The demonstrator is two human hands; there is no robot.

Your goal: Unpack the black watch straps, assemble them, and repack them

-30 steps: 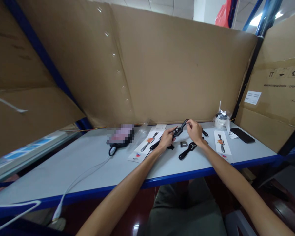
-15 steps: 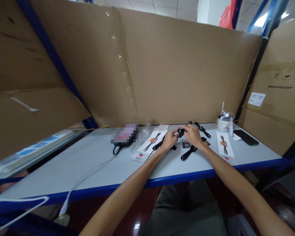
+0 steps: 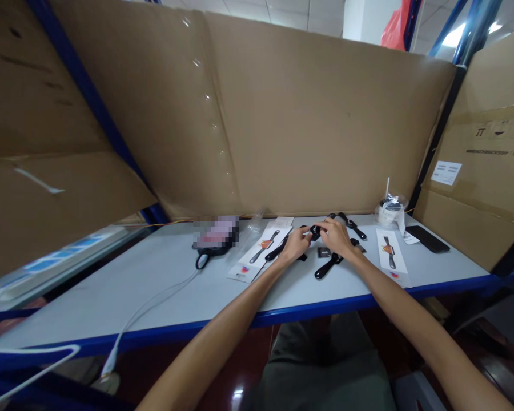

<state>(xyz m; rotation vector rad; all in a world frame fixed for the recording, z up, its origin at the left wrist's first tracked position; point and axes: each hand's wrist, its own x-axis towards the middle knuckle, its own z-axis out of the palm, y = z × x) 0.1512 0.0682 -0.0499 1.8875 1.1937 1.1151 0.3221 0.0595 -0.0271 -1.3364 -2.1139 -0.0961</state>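
Note:
Both hands work at the centre of a black spokeshave (image 3: 314, 230) lying slantwise over the table, its two handles sticking out past the fingers. My left hand (image 3: 296, 246) grips it from the left, fingers closed on the middle part. From the other side my right hand (image 3: 336, 236) pinches the same middle part. The fingers hide the details there. Below the right hand lies a second black spokeshave (image 3: 328, 267), partly covered by that hand. A small grey metal piece (image 3: 324, 252) rests between the hands. Farther back is another black spokeshave (image 3: 352, 226).
Printed cards showing the tool lie at the left (image 3: 257, 256) and right (image 3: 392, 251). A dark phone (image 3: 428, 238) and a wrapped cup (image 3: 390, 212) are at the right. A cabled device (image 3: 216, 237) sits left. Cardboard (image 3: 325, 125) walls the back.
Both hands stay on the spokeshave's middle with only slight finger movement. The view has shifted very slightly; the other things lie as before.

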